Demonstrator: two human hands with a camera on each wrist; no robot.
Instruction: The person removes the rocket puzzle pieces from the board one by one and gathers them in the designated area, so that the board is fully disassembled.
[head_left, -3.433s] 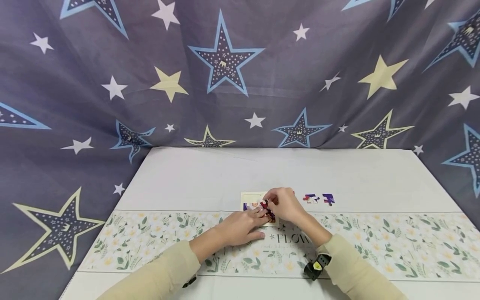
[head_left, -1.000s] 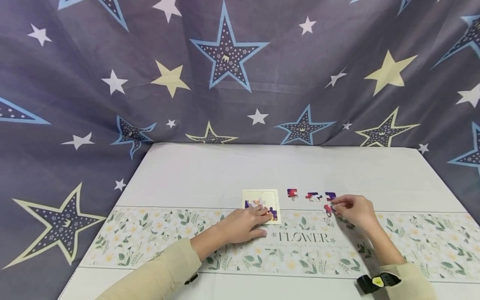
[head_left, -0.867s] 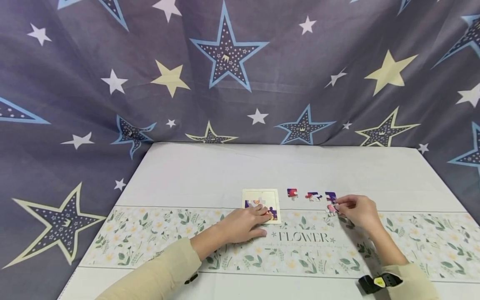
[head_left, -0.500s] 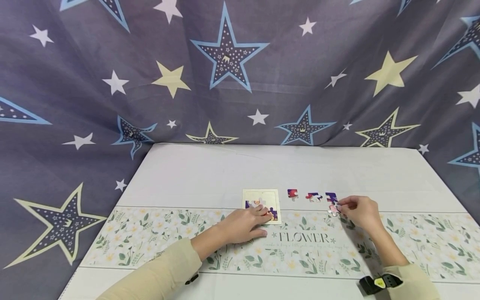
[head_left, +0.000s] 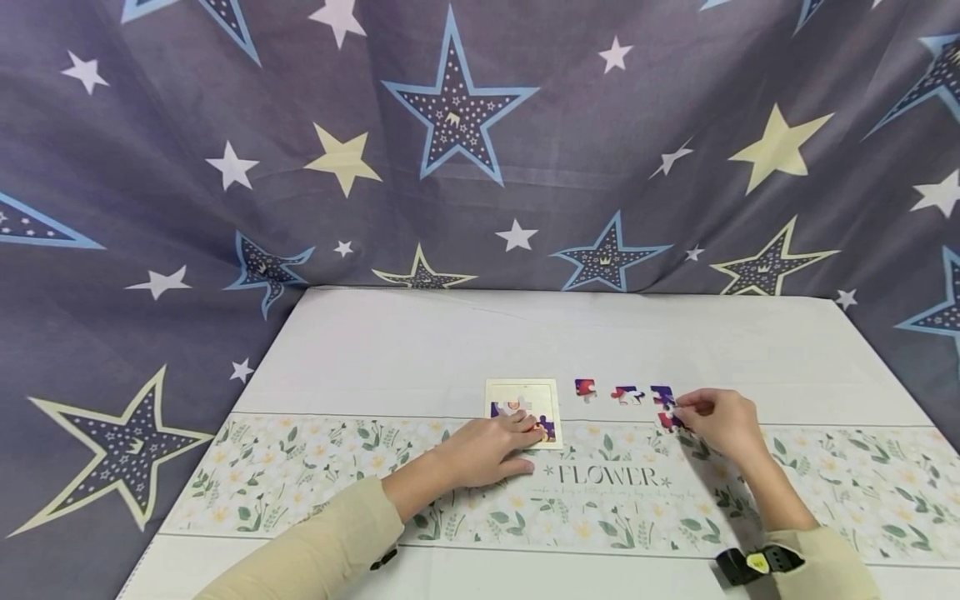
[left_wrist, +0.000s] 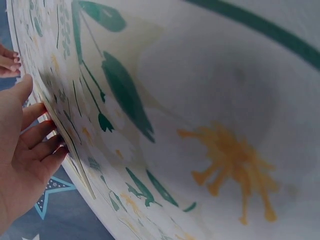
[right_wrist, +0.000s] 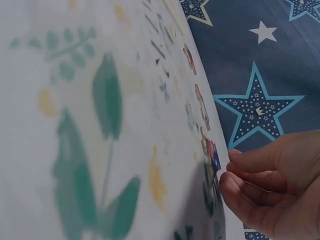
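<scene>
My left hand (head_left: 483, 450) lies over the near left part of a pale square puzzle tray (head_left: 542, 390), its fingers extended onto the fitted pieces and partly covering them. White and purple puzzle pieces (head_left: 501, 408) fill the tray's lower area, while its upper part is bare board. To the right, my right hand (head_left: 722, 425) pinches a red and purple puzzle piece (head_left: 667, 421) between thumb and fingertips, just below a loose purple piece (head_left: 662, 393). The fingertips hide part of the held piece. In the right wrist view, thumb and fingers (right_wrist: 237, 157) come together beside the colourful pieces.
Right of the tray lie a red loose puzzle piece (head_left: 585, 387) and a red, white and purple one (head_left: 627, 395). They sit on a white tabletop (head_left: 420, 350) with a floral band (head_left: 315, 467). A star-patterned curtain (head_left: 285, 100) hangs behind the table.
From over the tray, my right hand has moved right to the loose pieces. Over the last second the piece in its fingers has turned, showing different colours. My left hand stays on the tray.
</scene>
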